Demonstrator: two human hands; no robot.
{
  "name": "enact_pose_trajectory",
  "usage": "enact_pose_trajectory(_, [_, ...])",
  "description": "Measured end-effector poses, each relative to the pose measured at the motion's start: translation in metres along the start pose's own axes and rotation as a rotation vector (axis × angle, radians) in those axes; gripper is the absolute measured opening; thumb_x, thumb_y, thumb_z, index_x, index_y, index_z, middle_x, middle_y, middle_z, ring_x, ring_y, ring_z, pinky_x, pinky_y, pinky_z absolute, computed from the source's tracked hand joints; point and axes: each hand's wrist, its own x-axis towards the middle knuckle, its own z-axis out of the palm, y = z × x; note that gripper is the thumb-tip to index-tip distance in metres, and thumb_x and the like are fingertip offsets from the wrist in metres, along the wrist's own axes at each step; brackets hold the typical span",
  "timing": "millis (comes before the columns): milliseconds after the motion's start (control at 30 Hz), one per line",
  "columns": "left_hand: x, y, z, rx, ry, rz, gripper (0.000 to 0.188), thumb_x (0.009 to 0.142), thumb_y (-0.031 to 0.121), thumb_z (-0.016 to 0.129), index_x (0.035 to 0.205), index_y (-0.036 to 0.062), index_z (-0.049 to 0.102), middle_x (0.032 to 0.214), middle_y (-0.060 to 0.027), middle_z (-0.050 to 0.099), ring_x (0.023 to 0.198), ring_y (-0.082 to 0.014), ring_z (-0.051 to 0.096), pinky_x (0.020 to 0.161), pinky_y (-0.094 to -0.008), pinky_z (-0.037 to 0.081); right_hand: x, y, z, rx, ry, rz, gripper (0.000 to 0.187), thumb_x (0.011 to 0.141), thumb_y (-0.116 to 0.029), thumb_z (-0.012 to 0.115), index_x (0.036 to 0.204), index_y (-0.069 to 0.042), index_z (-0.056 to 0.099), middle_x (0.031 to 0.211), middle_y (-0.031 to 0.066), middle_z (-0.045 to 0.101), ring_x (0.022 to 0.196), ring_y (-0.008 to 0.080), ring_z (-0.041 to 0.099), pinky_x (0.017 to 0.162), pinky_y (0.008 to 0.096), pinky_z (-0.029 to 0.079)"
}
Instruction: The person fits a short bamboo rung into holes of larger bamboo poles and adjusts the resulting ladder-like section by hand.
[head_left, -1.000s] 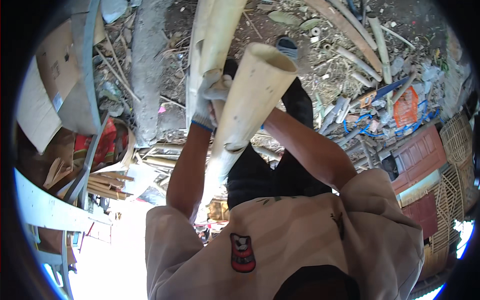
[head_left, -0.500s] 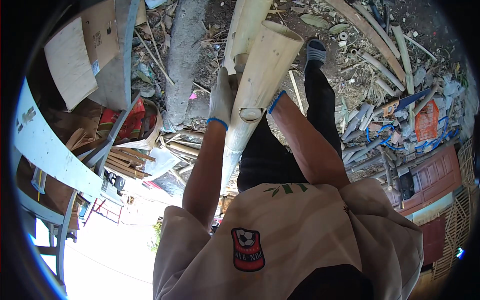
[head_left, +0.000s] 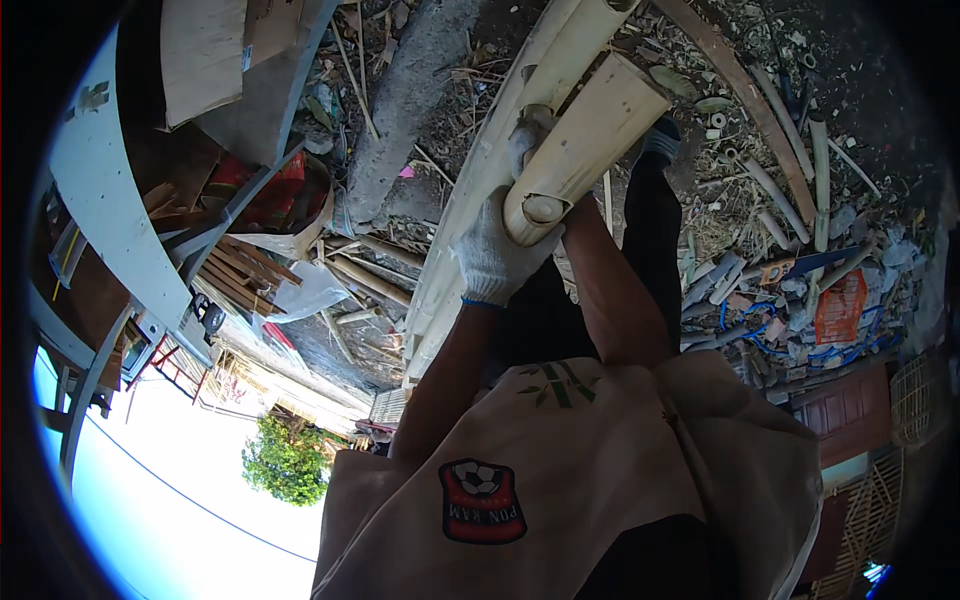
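The left hand (head_left: 492, 258), in a white knit glove with a blue cuff, has its grip wrapped around the near end of a pale bamboo pole (head_left: 585, 140), pressed tight on it. The right hand (head_left: 528, 140) is mostly hidden behind that pole; a gloved part shows at 12 o'clock of the left hand, and I cannot tell how its grip stands. The pole runs toward 1 o'clock, lying against longer split bamboo lengths (head_left: 480, 200) that slant from 7 to 1 o'clock. At 3 o'clock, well apart, an orange rectangular package (head_left: 838, 306) lies among rubble and blue cord (head_left: 760, 325). At 9 o'clock sits a red patterned sack (head_left: 280, 195); at 11 o'clock, brown cardboard sheets (head_left: 205, 50).
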Motion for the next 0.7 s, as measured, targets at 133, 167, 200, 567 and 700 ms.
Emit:
enact_pose_trajectory(133, [0.008, 0.006, 0.004, 0.029, -0.008, 0.096, 0.08, 0.065, 0.052, 0.089, 0.125, 0.0069, 0.061, 0.102, -0.0166, 0.072, 0.091, -0.0358, 0.072, 0.077, -0.0473, 0.058, -0.002, -0.04, -0.027, 0.015, -0.197, 0.083, 0.046, 0.105, -0.043, 0.049, 0.133, -0.006, 0.054, 0.105, 0.0089, 0.061, 0.093, 0.0201, 0.063, 0.081, 0.0387, 0.058])
enact_pose_trajectory(167, [0.008, 0.005, 0.005, 0.027, 0.006, 0.086, 0.08, 0.065, 0.052, 0.089, 0.125, 0.0069, 0.061, 0.102, -0.0166, 0.072, 0.091, -0.0358, 0.072, 0.077, -0.0473, 0.058, -0.004, -0.046, -0.028, 0.015, -0.192, 0.099, 0.046, 0.105, -0.043, 0.049, 0.133, -0.006, 0.054, 0.105, 0.0089, 0.061, 0.093, 0.0201, 0.063, 0.081, 0.0387, 0.058])
enact_pose_trajectory(200, [0.009, 0.004, 0.005, 0.018, 0.021, 0.105, 0.079, 0.066, 0.052, 0.088, 0.125, 0.0074, 0.062, 0.101, -0.0161, 0.072, 0.09, -0.036, 0.072, 0.076, -0.0476, 0.058, -0.005, -0.045, -0.027, -0.157, -0.057, -0.03, 0.044, 0.105, -0.042, 0.049, 0.131, -0.007, 0.055, 0.102, 0.0069, 0.06, 0.088, 0.0184, 0.062, 0.077, 0.0364, 0.057])
enact_pose_trajectory(567, [0.013, -0.008, -0.016, 0.014, 0.018, 0.088, 0.073, 0.067, 0.051, 0.088, 0.122, 0.0102, 0.062, 0.101, -0.0153, 0.072, 0.088, -0.0369, 0.072, 0.076, -0.048, 0.058, 0.009, 0.009, 0.022, -0.267, -0.245, -0.021, 0.044, 0.105, -0.047, 0.039, 0.119, -0.009, 0.055, 0.093, 0.002, 0.052, 0.092, 0.0162, 0.055, 0.078, 0.0362, 0.052])
enact_pose_trajectory(700, [0.016, 0.003, -0.015, -0.018, -0.032, 0.044, 0.074, 0.066, 0.047, 0.089, 0.123, 0.0097, 0.062, 0.101, -0.0157, 0.072, 0.091, -0.0355, 0.072, 0.078, -0.0466, 0.058, 0.0, -0.006, 0.02, -0.276, -0.103, -0.09, 0.049, 0.105, -0.05, 0.038, 0.121, -0.008, 0.055, 0.095, 0.0023, 0.053, 0.093, 0.0167, 0.055, 0.079, 0.0357, 0.052])
